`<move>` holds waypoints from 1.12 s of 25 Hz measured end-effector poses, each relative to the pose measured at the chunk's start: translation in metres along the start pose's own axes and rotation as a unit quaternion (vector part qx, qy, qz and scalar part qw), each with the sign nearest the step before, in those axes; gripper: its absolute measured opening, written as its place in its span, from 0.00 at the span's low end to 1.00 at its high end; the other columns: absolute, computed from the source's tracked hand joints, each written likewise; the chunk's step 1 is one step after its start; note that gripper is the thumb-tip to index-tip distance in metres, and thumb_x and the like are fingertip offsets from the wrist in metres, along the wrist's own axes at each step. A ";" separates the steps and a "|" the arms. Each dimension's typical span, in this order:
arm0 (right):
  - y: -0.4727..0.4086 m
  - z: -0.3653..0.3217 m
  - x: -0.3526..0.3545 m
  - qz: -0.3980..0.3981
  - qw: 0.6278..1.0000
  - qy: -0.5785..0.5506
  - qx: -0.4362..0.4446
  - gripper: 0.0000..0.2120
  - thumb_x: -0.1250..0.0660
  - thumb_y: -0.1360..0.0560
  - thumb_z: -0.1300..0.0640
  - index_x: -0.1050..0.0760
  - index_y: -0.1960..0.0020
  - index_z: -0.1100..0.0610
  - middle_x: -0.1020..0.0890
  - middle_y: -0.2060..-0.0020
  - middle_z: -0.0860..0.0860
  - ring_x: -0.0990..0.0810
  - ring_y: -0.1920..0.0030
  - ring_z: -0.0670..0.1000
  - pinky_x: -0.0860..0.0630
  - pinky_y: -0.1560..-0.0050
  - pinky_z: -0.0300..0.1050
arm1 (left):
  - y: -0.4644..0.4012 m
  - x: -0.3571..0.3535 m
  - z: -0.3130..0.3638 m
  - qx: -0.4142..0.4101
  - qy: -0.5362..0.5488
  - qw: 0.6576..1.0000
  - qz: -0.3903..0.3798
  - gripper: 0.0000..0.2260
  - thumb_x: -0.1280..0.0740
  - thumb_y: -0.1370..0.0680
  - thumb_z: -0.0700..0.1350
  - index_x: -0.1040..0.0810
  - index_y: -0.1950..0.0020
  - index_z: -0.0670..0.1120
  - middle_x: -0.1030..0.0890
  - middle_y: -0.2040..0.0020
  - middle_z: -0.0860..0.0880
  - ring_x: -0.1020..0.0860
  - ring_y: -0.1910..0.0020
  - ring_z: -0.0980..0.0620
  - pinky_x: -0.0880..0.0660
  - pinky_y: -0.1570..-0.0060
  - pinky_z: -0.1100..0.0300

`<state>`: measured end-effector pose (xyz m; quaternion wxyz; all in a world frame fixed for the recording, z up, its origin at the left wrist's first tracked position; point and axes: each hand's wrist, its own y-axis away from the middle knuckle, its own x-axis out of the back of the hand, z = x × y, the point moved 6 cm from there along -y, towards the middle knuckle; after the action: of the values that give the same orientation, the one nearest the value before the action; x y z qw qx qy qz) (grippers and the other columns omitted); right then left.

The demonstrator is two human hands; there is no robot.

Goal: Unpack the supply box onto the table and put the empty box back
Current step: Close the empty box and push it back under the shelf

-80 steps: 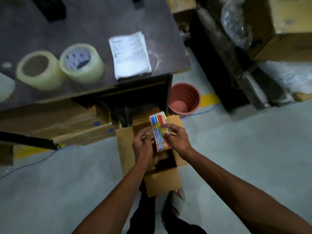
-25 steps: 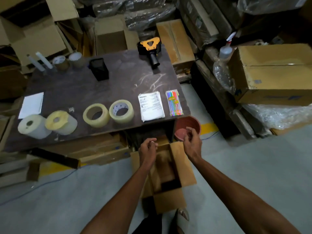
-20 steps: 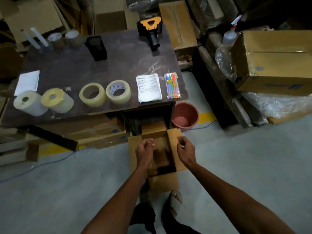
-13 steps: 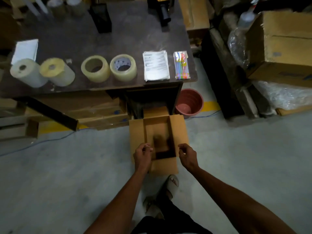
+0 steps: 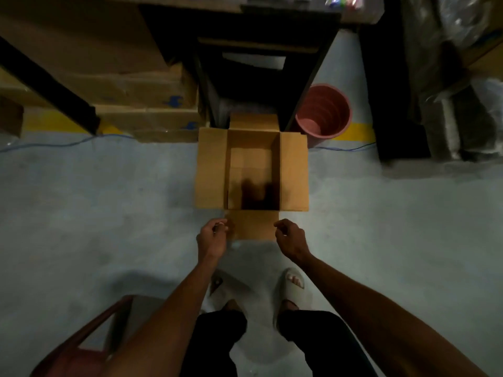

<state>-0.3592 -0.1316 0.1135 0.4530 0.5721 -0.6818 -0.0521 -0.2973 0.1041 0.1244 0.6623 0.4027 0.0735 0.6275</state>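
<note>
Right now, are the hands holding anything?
No. The left hand and right hand hover empty, fingers loosely curled, by the near flap of the open cardboard box on the floor.

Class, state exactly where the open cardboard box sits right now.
In the head view the cardboard box sits on the floor, centre frame, before the table's dark leg frame, left of the red pot.

One head-worn view — looking steeply down at the floor (image 5: 109, 202) — close above both forearms.
</note>
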 end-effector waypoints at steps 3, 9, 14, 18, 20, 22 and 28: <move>-0.027 0.050 -0.019 -0.017 0.999 0.025 0.017 0.12 0.38 0.21 0.62 0.22 0.40 0.60 0.18 0.43 0.57 0.20 0.42 0.56 0.26 0.44 0.42 | -0.012 -0.026 -0.037 0.043 -0.015 0.998 0.040 0.09 0.39 0.19 0.43 0.20 0.45 0.49 0.18 0.48 0.46 0.20 0.50 0.46 0.23 0.48 0.54; -0.109 0.112 -0.063 -0.093 0.991 0.040 0.087 0.31 0.47 0.22 0.37 0.33 0.27 0.56 0.19 0.46 0.62 0.20 0.46 0.62 0.24 0.45 0.53 | -0.099 -0.104 -0.108 -0.007 -0.169 0.985 -0.034 0.19 0.37 0.23 0.52 0.27 0.31 0.53 0.27 0.37 0.43 0.23 0.42 0.40 0.24 0.40 0.50; -0.166 0.141 -0.085 -0.085 0.988 0.002 0.132 0.11 0.36 0.21 0.54 0.19 0.43 0.57 0.16 0.47 0.55 0.18 0.47 0.54 0.22 0.46 0.49 | -0.159 -0.113 -0.147 -0.071 -0.173 0.982 0.003 0.15 0.37 0.22 0.53 0.26 0.35 0.58 0.22 0.42 0.46 0.21 0.47 0.46 0.24 0.46 0.54; -0.196 0.138 -0.081 -0.181 0.981 -0.070 0.014 0.08 0.35 0.22 0.56 0.18 0.49 0.58 0.18 0.56 0.57 0.19 0.61 0.51 0.20 0.65 0.43 | -0.187 -0.099 -0.137 -0.106 -0.152 0.983 -0.005 0.08 0.36 0.22 0.50 0.18 0.47 0.56 0.18 0.47 0.51 0.20 0.47 0.49 0.25 0.49 0.57; -0.205 0.120 -0.073 -0.218 0.975 -0.034 0.008 0.11 0.35 0.21 0.53 0.19 0.48 0.60 0.20 0.60 0.56 0.20 0.63 0.50 0.22 0.67 0.39 | -0.194 -0.097 -0.119 -0.105 -0.155 0.980 -0.063 0.10 0.36 0.23 0.54 0.18 0.45 0.56 0.17 0.46 0.52 0.19 0.47 0.48 0.23 0.49 0.56; -0.211 0.111 -0.065 -0.225 0.973 -0.037 -0.043 0.16 0.37 0.21 0.47 0.21 0.46 0.60 0.24 0.64 0.54 0.24 0.68 0.48 0.23 0.70 0.39 | -0.195 -0.087 -0.109 -0.075 -0.148 0.981 -0.100 0.14 0.42 0.20 0.59 0.22 0.39 0.57 0.17 0.47 0.50 0.16 0.53 0.45 0.22 0.52 0.54; -0.221 0.107 -0.052 -0.191 0.908 -0.353 -0.117 0.17 0.45 0.18 0.44 0.30 0.44 0.58 0.16 0.49 0.63 0.16 0.57 0.57 0.18 0.53 0.49 | -0.208 -0.072 -0.111 -0.029 0.159 0.983 -0.084 0.25 0.49 0.18 0.61 0.21 0.41 0.47 0.15 0.47 0.42 0.18 0.48 0.39 0.23 0.49 0.48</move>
<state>-0.2729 -0.2121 -0.1085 0.2277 0.5781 -0.6643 -0.4156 -0.2179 0.1125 -0.1089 0.7041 0.2708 0.1936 0.6273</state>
